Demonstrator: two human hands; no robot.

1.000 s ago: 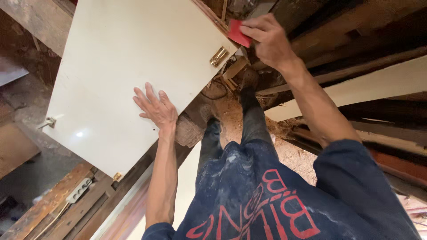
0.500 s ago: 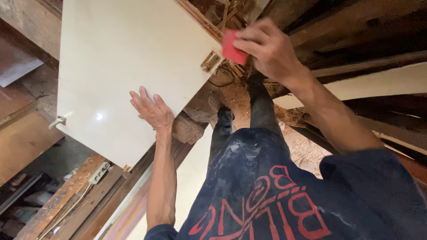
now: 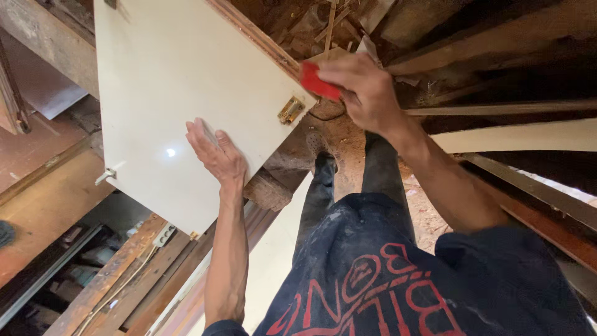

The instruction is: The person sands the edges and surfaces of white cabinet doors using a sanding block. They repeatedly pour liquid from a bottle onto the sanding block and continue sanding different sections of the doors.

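You are standing in a cluttered workshop, with dark timber beams [image 3: 497,37] overhead, worn wooden planks [image 3: 112,286] down at the lower left and a dirt floor [image 3: 423,211] strewn with debris between your legs. A large cream-white panel [image 3: 168,81] fills the upper left of the view, tilted, with its raw wooden edge running along the upper right side. A small brass hinge [image 3: 290,111] sits near the panel's right corner, and a little metal catch [image 3: 104,177] sticks out from its left edge.

Your left hand [image 3: 216,154] lies flat and open against the panel's face, fingers spread, pressing on it rather than gripping anything. Your right hand [image 3: 364,90] is closed around a red block [image 3: 318,81], which shows only at its left end past your fingers; the block sits at the panel's corner edge, just above the hinge. Whether it actually touches the wood you cannot tell.

Below the panel, a rough wooden block [image 3: 268,186] rests just under its lower edge. A white power strip [image 3: 164,234] with a cord lies on the planks beneath.
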